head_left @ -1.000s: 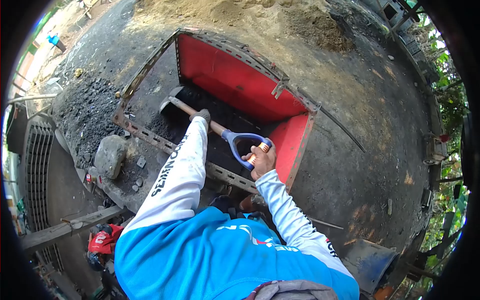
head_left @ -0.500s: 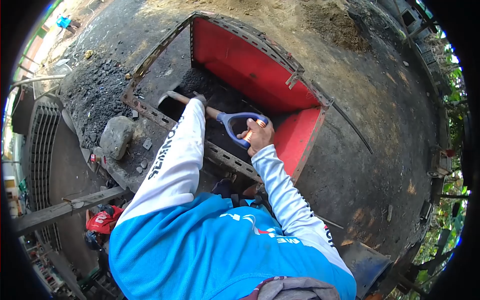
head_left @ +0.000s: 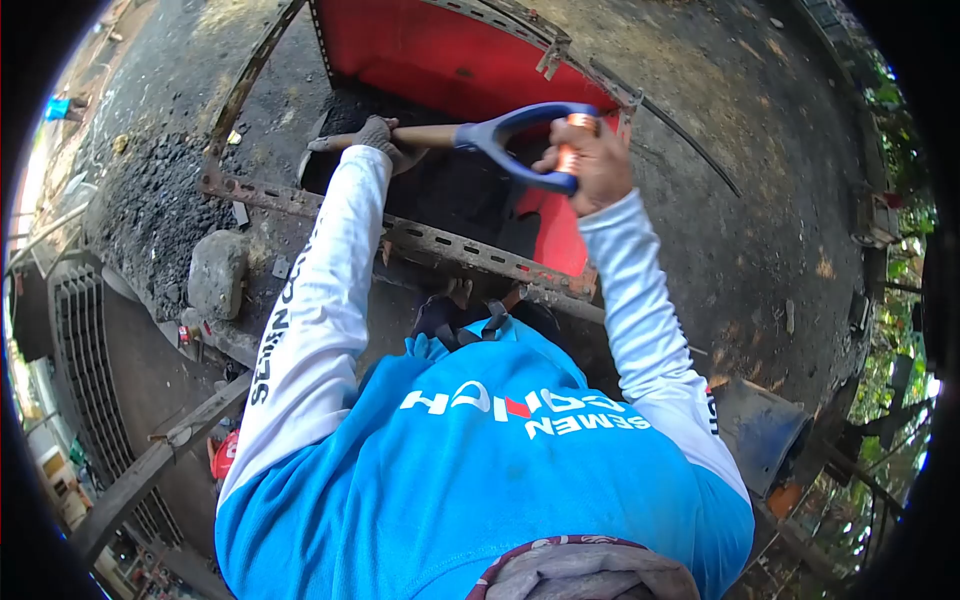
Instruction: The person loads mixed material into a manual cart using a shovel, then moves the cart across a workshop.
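Note:
A shovel [head_left: 432, 136] with a wooden shaft and a blue D-shaped handle lies across the view above a metal-framed box [head_left: 455, 243]. My gloved left hand [head_left: 378, 140] is wrapped round the shaft near the blade end. My right hand [head_left: 592, 162] grips the orange-and-white crossbar of the handle, with fingers closed. The blade shows only in part beyond my left hand, at the left side of the box. Dark, loose coal-like material [head_left: 455, 200] lies within the box, against its red panel [head_left: 400, 45].
Left of the box is a heap of dark lumps [head_left: 165, 205], with a large grey stone [head_left: 217, 275] beside it. A wooden beam [head_left: 165, 455] crosses at lower left. A long dark strip [head_left: 680, 135] lies right of the box. A blue container [head_left: 755, 435] stands at lower right.
The shovel handle and my right hand have moved up and to the right. My left hand remains on the shaft. The view has shifted, so the box sits higher in it.

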Motion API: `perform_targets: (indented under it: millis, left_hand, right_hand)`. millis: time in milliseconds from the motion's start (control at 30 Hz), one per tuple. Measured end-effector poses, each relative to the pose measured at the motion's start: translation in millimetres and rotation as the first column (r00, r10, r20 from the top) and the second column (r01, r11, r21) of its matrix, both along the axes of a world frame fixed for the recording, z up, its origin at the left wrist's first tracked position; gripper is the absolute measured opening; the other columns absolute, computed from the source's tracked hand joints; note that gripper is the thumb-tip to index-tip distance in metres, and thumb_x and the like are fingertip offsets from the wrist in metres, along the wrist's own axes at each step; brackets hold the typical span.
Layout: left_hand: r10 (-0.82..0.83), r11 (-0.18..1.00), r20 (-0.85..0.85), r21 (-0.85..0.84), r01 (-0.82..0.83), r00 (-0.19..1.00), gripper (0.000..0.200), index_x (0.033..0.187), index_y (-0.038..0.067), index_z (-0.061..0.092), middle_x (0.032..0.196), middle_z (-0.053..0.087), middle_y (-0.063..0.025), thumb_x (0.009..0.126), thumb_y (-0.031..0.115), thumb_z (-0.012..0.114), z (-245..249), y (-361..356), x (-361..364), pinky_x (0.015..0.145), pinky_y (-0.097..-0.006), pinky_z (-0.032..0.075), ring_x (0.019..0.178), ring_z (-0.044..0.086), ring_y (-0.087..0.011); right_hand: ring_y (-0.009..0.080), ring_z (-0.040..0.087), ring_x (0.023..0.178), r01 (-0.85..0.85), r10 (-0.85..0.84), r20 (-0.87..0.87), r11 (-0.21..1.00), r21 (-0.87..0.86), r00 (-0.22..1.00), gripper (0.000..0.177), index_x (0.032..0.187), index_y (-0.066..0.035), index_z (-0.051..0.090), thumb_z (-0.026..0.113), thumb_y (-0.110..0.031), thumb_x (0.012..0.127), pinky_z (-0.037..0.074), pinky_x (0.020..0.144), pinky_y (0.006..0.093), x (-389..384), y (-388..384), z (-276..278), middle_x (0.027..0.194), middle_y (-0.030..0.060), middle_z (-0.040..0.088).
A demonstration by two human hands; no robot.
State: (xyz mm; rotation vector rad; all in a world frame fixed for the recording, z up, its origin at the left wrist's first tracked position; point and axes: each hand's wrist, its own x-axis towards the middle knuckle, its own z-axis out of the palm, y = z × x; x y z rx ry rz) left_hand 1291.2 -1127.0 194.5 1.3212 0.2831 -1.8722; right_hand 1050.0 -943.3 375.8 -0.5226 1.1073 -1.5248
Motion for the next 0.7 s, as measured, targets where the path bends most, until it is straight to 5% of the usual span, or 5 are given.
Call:
perform_targets:
  millis: [133, 267, 433, 567, 700]
  left_hand:
    - [-0.031, 0.999, -0.316, -0.017, 0.027, 0.948, 0.005, 0.088, 0.010, 0.051, 0.112, 0.050, -0.0198, 0.087, 0.010, 0.046, 52, 49, -73, 0.088, -0.0667, 0.043, 0.107, 0.052, -0.0415]
    - [-0.031, 0.999, -0.209, -0.023, 0.027, 0.977, 0.010, 0.082, 0.011, 0.052, 0.110, 0.051, -0.0184, 0.087, 0.013, 0.044, 66, 83, -140, 0.088, -0.0646, 0.044, 0.104, 0.052, -0.0412]
    - [-0.017, 1.000, -0.191, -0.010, 0.015, 0.981, 0.020, 0.082, 0.017, 0.056, 0.099, 0.056, -0.0076, 0.089, 0.031, 0.043, 8, 110, -194, 0.095, -0.0601, 0.036, 0.103, 0.051, -0.0315]
    - [-0.574, 0.794, -0.107, -0.316, 0.519, 0.812, 0.026, 0.106, 0.017, 0.053, 0.101, 0.057, -0.0074, 0.090, 0.037, 0.045, 27, 181, -192, 0.086, -0.0547, 0.043, 0.095, 0.056, -0.0305]
    - [-0.655, 0.706, -0.104, -0.438, 0.556, 0.749, 0.035, 0.117, 0.016, 0.051, 0.098, 0.060, -0.0095, 0.088, 0.035, 0.052, 65, 271, -184, 0.071, -0.0506, 0.050, 0.083, 0.062, -0.0301]
  right_hand:
    - [0.0158, 0.057, 0.052, 0.049, -0.049, 0.007, 0.998, -0.036, 0.999, 0.021, 0.097, -0.002, 0.047, 0.061, -0.006, 0.082, 0.054, 0.047, 0.0322, -74, 40, 38, 0.074, 0.0079, 0.054]
    - [0.0139, 0.056, 0.053, 0.106, -0.114, -0.154, 0.993, -0.059, 0.981, 0.020, 0.098, -0.002, 0.047, 0.060, -0.009, 0.083, 0.054, 0.049, 0.0310, -106, 86, 58, 0.074, 0.0067, 0.052]
    - [0.0149, 0.056, 0.051, 0.215, -0.214, -0.155, 0.977, -0.009, 0.964, 0.025, 0.100, -0.002, 0.046, 0.061, -0.007, 0.081, 0.055, 0.046, 0.0323, -128, 124, 15, 0.073, 0.0070, 0.053]
    - [0.0173, 0.057, 0.055, 0.320, -0.317, -0.046, 0.941, 0.112, 0.947, 0.017, 0.094, -0.003, 0.048, 0.060, -0.008, 0.083, 0.055, 0.052, 0.0369, -182, 148, -70, 0.072, 0.0069, 0.054]
    - [0.0209, 0.062, 0.074, 0.017, -0.020, 0.023, 0.991, 0.130, 1.000, 0.041, 0.108, -0.003, 0.053, 0.059, -0.038, 0.089, 0.053, 0.064, 0.0361, -272, 201, -140, 0.086, 0.0101, 0.062]
